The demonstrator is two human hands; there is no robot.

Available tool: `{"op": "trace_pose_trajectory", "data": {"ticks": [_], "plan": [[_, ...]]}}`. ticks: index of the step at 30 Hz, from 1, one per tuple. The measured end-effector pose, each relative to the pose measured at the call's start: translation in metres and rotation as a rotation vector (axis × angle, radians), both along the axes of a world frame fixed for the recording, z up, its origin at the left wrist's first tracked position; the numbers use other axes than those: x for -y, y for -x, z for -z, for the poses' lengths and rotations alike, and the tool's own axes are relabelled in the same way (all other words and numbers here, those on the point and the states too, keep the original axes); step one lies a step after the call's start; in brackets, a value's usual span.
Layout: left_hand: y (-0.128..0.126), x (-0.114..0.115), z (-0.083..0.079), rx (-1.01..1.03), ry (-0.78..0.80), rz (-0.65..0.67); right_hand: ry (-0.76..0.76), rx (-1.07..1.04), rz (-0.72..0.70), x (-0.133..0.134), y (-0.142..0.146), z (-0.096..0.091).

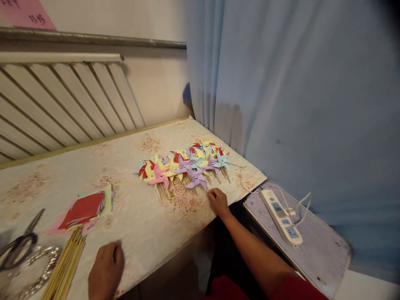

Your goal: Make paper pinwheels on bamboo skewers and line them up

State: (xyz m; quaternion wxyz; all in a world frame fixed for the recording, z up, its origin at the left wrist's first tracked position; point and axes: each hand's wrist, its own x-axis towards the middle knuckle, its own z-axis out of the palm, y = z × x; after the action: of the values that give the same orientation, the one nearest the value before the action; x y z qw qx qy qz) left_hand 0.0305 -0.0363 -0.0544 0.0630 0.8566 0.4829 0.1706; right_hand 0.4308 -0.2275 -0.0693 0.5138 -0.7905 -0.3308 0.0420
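Note:
My right hand [218, 202] is at the table's front edge, its fingers pinched on the thin stick of a lilac paper pinwheel [196, 178]. That pinwheel lies at the near side of a heap of paper pinwheels [175, 164] in pink, yellow, red, lilac and light blue, their sticks pointing towards me. My left hand [106, 268] rests on the tablecloth, curled into a loose fist with nothing seen in it. Left of it lies a bundle of thin wooden sticks [64, 264]. Beyond these is a stack of coloured paper squares [84, 210], red on top.
Black-handled scissors [23, 241] and a ring of shiny beads or pins [46, 266] lie at the left. A white power strip [281, 216] with a cable sits on a low lilac-topped surface [321, 250] at right. A blue curtain [296, 104] hangs beside the table; a radiator [65, 100] stands behind.

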Motion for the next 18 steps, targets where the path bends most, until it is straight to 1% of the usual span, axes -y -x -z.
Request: {"op": "trace_pose_trajectory", "data": {"ticks": [3,8,18], "plan": [[-0.0008,0.0006,-0.0001,0.002,-0.008,0.003,-0.005,-0.001,0.011,0.0002,-0.0001,0.0007],[0.0004,0.0002,0.0011,-0.022,0.027,-0.003,-0.004,-0.001,0.012,0.0004,0.0010,-0.0002],[0.0015,0.0007,0.0021,0.017,0.002,0.028,-0.012,0.046,0.031,-0.0013,-0.0002,0.0044]]}}
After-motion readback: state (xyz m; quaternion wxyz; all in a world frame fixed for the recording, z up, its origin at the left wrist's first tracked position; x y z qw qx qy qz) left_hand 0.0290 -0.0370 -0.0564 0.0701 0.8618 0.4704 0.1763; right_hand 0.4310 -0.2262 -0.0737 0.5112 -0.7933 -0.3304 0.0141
